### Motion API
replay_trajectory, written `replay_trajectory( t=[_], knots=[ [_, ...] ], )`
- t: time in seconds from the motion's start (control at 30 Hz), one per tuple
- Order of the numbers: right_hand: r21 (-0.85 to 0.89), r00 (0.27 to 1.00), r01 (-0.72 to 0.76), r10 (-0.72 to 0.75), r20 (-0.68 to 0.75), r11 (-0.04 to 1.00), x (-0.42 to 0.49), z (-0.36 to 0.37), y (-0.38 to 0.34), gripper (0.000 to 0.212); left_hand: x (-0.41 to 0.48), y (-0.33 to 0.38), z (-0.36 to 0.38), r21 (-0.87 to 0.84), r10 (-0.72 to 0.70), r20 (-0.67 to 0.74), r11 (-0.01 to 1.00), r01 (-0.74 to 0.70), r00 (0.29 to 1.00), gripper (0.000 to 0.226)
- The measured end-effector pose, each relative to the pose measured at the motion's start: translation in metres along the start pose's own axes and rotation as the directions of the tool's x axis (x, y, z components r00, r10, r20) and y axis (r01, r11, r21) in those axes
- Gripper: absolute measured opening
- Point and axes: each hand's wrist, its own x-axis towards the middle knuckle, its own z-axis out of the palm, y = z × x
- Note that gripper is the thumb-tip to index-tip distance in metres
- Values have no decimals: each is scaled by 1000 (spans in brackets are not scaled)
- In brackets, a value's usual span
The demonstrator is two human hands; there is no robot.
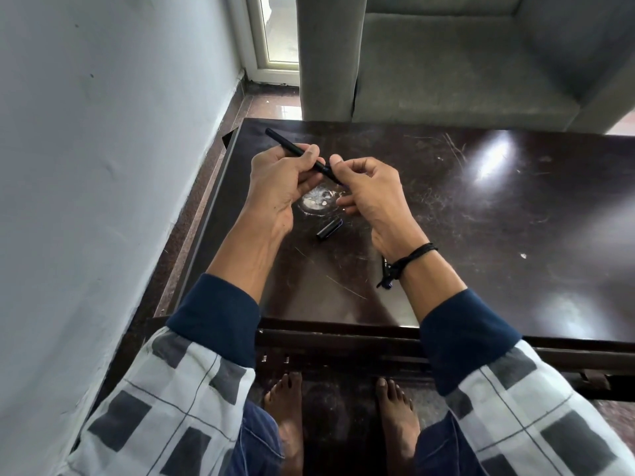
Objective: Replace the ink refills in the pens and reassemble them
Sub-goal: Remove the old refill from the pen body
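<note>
A black pen (288, 145) is held above the dark table (481, 207), slanting from the upper left down toward the right. My left hand (281, 187) grips the pen's barrel near its middle. My right hand (367, 190) pinches the pen's near end between thumb and fingers. A black pen cap (329, 229) lies on the table just below my hands. Another dark pen part (385, 269) lies partly hidden under my right wrist.
The table has a white scuffed patch (316, 202) under my hands and a bright glare at the right. A grey sofa (446, 63) stands behind the table. A white wall (86, 166) runs along the left. My bare feet show below the table's front edge.
</note>
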Motion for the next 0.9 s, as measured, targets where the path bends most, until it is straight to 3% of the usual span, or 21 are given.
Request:
replay_trajectory(
  t=[0.1,0.27,0.53,0.9],
  knots=[
    [-15,1000,-22,22,12,1000,2,-2,2,30,2,0,-1,1,0,-5,1000,0,1000,2],
    [34,998,34,-36,51,999,1,1,4,11,1,-1,1,4,-1,-4,1000,1,1000,5],
    [64,999,31,-34,38,997,0,-1,0,28,1,0,0,-7,4,-4,1000,-4,1000,8],
    [81,997,60,-63,39,995,0,-1,1,12,1,-1,0,-25,-18,0,1000,18,1000,16]
  ],
)
